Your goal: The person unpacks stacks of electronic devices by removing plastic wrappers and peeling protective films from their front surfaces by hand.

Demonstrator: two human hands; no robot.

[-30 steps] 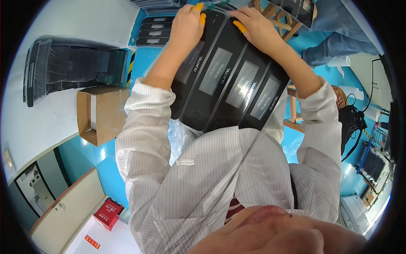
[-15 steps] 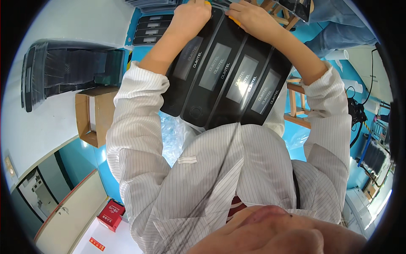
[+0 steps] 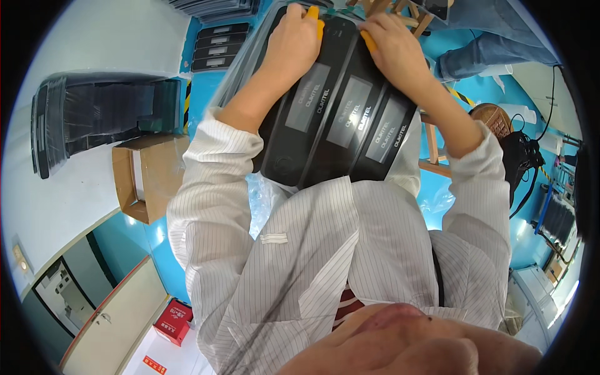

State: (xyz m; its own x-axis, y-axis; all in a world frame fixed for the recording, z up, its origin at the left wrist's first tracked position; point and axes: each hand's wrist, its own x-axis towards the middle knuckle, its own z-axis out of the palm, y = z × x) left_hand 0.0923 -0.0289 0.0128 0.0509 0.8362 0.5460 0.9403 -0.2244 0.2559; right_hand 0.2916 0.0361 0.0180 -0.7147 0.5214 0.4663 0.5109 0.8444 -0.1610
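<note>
Several glossy black panels [image 3: 340,47] with pale rectangular windows lean side by side against my lap, their far ends tilted away. My left hand [image 3: 294,47] is closed at the far end of the left panels, yellow covers on its fingertips. Clear-edged sheets or panels fan out beneath my left wrist and forearm. My right hand [image 3: 395,47] grips the far edge of the panels on the right, its fingers curled over and a yellow cover on one of them. The panels' undersides and my fingertips behind them are hidden.
Left, a wrapped stack of dark panels [image 3: 103,109] stands by an open cardboard box [image 3: 153,181]. More black panels [image 3: 219,47] lie far left on blue. Wooden stool legs [image 3: 432,140] and a person's jeans [image 3: 481,53] are right, near a black bag [image 3: 524,156].
The leftmost panel has tipped left, behind my left forearm. Both hands have come slightly nearer to me and moved right. A round brown stool seat has come into view at right.
</note>
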